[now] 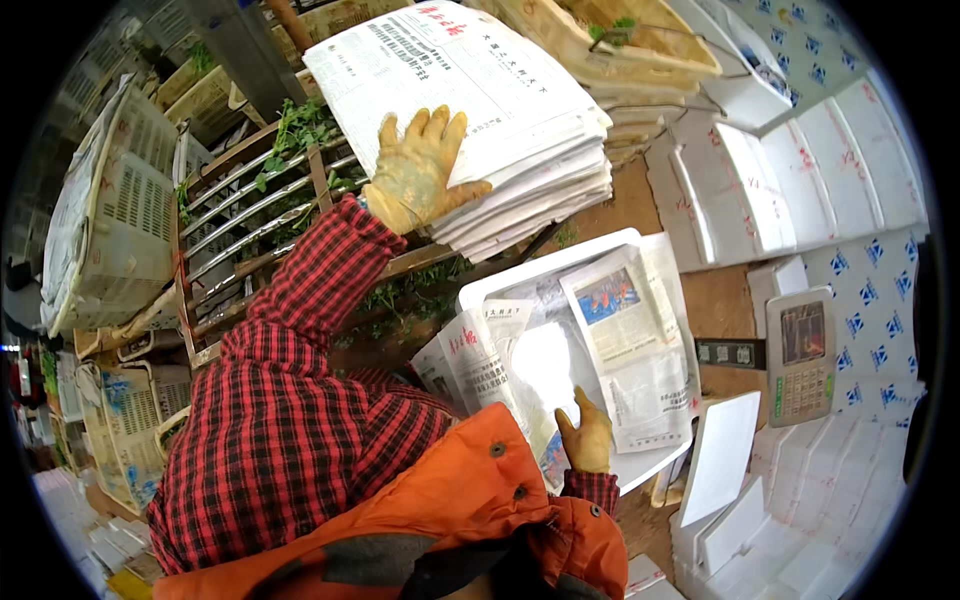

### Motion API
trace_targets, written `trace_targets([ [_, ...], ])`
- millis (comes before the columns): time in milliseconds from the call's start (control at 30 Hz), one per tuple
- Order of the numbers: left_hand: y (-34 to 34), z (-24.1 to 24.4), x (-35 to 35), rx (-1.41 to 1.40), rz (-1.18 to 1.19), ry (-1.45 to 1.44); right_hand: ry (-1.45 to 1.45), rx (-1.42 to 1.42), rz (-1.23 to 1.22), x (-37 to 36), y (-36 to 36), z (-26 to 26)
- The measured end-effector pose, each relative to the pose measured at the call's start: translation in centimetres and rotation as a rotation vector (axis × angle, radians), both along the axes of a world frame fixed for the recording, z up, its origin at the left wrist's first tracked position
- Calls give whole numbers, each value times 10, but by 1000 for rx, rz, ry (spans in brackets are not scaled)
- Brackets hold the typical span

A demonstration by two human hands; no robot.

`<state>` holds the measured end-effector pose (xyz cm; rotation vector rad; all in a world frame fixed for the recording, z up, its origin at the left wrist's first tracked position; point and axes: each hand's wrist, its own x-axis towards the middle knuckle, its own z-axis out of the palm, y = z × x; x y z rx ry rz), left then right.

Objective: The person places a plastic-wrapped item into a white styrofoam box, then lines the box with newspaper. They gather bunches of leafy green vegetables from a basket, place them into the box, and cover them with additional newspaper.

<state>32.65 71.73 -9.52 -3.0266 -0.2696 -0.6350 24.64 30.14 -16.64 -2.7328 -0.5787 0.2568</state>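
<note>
My left hand [424, 169], in a yellowish work glove, lies flat with spread fingers on a thick stack of newspapers [480, 82] resting at the edge of a metal rack. Over a white foam box [551, 262] is my right hand [589, 431], gloved the same way, with thumb and index finger apart and nothing seen between them. Newspaper sheets [637, 345] line the box and hang over its left and right walls. Shiny clear plastic [540, 356] shows in the middle of the box, with bright glare on it. Whether my right fingertips touch it, I cannot tell.
A slatted metal rack [255, 202] with leafy greens [300, 131] is at the left. Plastic crates [131, 202] stand beyond it and at the top. Right of the box are a digital scale display [802, 356], foam lids [720, 457] and stacked white foam boxes [810, 172].
</note>
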Motion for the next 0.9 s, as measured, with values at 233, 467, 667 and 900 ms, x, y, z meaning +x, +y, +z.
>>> trace_targets([
  [233, -3, 19, -14, -228, -287, -71, 88, 336, 102, 35, 66, 36],
  [467, -41, 6, -15, -133, -371, -141, 367, 836, -85, 93, 156, 87],
  [667, -60, 20, -29, -286, -529, -138, -366, 383, -87, 144, 242, 128],
  [900, 6, 9, -39, -316, -304, -326, -610, 153, -32, 159, 284, 68],
])
